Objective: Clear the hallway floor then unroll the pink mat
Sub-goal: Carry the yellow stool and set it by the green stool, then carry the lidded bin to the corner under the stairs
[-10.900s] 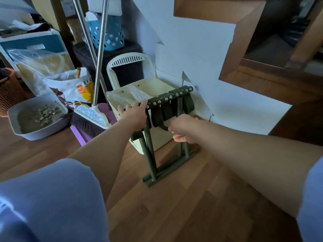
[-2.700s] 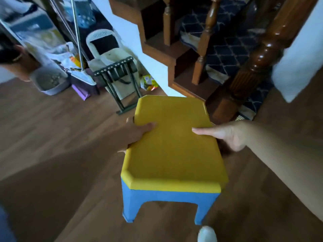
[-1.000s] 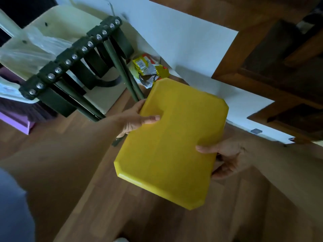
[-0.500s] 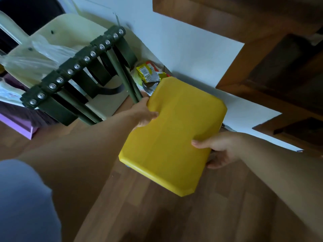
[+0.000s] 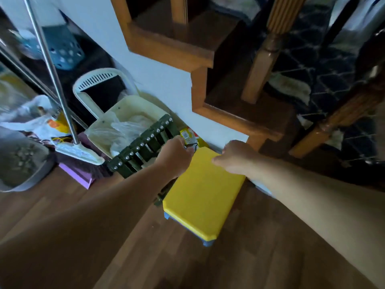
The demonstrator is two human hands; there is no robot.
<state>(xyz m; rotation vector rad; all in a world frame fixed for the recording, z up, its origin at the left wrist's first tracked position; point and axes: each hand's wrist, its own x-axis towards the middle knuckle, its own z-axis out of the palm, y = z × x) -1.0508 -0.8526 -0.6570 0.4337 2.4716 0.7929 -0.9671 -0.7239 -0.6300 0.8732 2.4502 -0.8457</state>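
In the head view the yellow stool [image 5: 202, 192] stands on its blue legs on the wooden floor [image 5: 239, 263], just beside the green folding stool [image 5: 141, 149] and close to the white wall [image 5: 166, 84]. Its long axis runs away from the person toward that wall. Both hands sit at the far end, equally near: left hand [image 5: 176, 158] at the far-left corner, right hand [image 5: 236, 158] at the far-right. The right thumb lies on the yellow top. The fingers of both hands are hidden past the edge, so whether either grips I cannot tell. No pink mat can be made out.

Broom [image 5: 78, 152] leaning at nine o'clock, litter tray [image 5: 41, 174] beside it; blue basket [image 5: 62, 51] at eleven, staircase [image 5: 173, 53] at one.
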